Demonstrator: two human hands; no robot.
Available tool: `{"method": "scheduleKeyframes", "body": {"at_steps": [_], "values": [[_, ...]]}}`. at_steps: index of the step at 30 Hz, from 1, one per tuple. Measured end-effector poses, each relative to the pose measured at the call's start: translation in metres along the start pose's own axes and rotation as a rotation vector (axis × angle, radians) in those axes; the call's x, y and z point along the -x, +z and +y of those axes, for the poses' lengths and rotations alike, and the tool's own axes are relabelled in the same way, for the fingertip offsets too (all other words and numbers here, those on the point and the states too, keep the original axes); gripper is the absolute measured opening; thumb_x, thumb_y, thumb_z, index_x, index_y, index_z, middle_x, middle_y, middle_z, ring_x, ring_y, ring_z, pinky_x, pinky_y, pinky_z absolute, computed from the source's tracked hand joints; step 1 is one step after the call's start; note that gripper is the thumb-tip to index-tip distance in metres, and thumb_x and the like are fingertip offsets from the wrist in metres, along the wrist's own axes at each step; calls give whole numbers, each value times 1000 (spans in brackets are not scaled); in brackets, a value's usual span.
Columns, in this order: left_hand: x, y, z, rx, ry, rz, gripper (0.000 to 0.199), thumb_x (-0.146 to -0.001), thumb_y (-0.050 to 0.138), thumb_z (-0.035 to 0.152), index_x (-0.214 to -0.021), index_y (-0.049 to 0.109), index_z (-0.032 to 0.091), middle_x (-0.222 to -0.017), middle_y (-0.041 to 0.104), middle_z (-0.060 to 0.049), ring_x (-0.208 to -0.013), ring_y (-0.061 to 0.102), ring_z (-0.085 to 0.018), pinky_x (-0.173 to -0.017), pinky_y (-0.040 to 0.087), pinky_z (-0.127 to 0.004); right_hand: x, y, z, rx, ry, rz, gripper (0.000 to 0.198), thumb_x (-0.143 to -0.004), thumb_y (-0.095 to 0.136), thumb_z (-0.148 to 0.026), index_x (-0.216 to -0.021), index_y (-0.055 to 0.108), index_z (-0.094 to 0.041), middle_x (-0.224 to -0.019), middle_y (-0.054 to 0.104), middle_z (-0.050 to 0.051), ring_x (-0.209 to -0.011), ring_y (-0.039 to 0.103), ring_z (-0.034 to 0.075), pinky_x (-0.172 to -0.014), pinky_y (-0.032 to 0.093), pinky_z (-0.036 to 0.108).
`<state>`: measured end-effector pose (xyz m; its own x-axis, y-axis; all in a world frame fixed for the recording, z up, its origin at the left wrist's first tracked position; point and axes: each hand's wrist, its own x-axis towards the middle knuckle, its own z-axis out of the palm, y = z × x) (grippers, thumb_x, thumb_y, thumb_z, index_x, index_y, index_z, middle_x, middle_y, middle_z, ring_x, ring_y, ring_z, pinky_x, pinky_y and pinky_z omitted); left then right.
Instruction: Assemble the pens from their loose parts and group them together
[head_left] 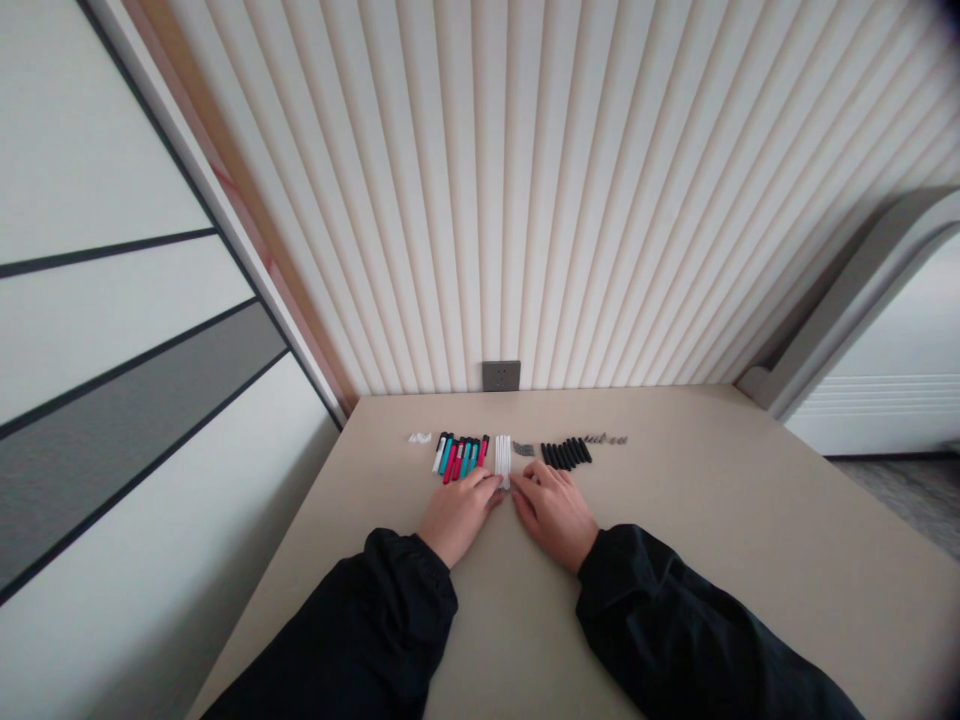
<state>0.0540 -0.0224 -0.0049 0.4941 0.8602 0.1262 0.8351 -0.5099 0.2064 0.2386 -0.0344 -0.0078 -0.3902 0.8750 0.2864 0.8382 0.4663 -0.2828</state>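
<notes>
My left hand (460,512) and my right hand (553,510) meet at the near end of a row of thin white sticks (502,452), which look like pen refills. The fingers of both hands are bent and closed in, fingertips against the sticks from either side; the exact grip is too small to make out. Just beyond my left hand lie several pen barrels (459,455) in red, teal and white with black ends. Small grey pieces (523,449) rest beyond my right fingers. Several short black tubes (566,453) lie side by side to the right of them.
Small white pieces (419,438) lie at the left end of the row, small metal pieces (606,439) at the right end. Behind the beige table (675,480) rises a ribbed wall with a dark socket (501,376). A white panelled cabinet (150,480) stands left.
</notes>
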Motion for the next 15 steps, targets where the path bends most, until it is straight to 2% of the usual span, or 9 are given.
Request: {"method": "scheduleKeyframes", "body": {"at_steps": [6, 15], "values": [[-1, 4, -3, 61, 8, 24, 25, -95, 44, 26, -113, 61, 25, -112, 62, -1, -89, 63, -17, -77, 46, -25, 1, 1, 1, 6, -4, -1, 22, -94, 46, -24, -109, 63, -24, -96, 57, 5, -87, 54, 17, -78, 34, 30], [-2, 4, -1, 25, -2, 9, 28, -97, 38, 28, -109, 64, 24, -112, 62, -2, -84, 62, -16, -71, 44, -25, 0, 1, 0, 14, -11, 12, 22, -94, 47, -23, -109, 63, -24, -96, 57, 5, -88, 54, 17, -78, 33, 29]]}}
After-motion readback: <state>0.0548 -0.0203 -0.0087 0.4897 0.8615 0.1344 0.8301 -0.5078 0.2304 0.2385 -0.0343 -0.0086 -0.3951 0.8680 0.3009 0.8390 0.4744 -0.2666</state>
